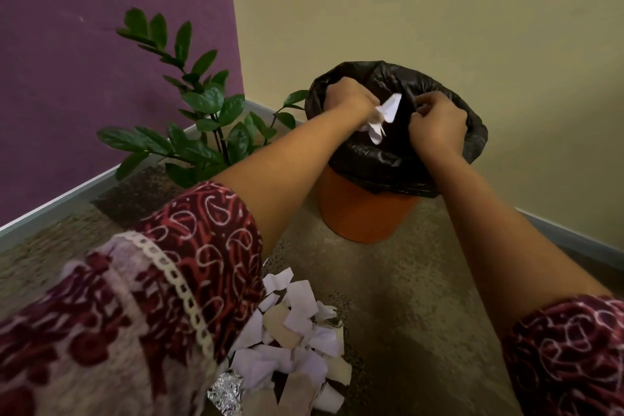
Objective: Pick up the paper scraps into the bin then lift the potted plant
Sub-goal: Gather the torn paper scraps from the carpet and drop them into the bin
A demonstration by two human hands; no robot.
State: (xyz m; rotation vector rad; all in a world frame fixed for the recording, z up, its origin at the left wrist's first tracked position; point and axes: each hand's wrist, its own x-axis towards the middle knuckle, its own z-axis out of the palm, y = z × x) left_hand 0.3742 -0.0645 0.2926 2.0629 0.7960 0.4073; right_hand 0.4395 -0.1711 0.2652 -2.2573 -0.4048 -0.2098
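Setting: carpeted corner where a purple wall meets a cream one.
Bin [364, 213]: orange, lined with a black bag [378, 162], just right of the potted plant [202, 118].
Left hand [351, 100]: closed on white scraps [383, 115] over the bag's mouth.
Right hand [437, 123]: pinching the bag's rim.
Remaining pile [297, 334]: scraps on the carpet near the left sleeve [152, 297], with a foil piece [226, 393].
Advice: hold the rim wide, release low inside so nothing flutters out.
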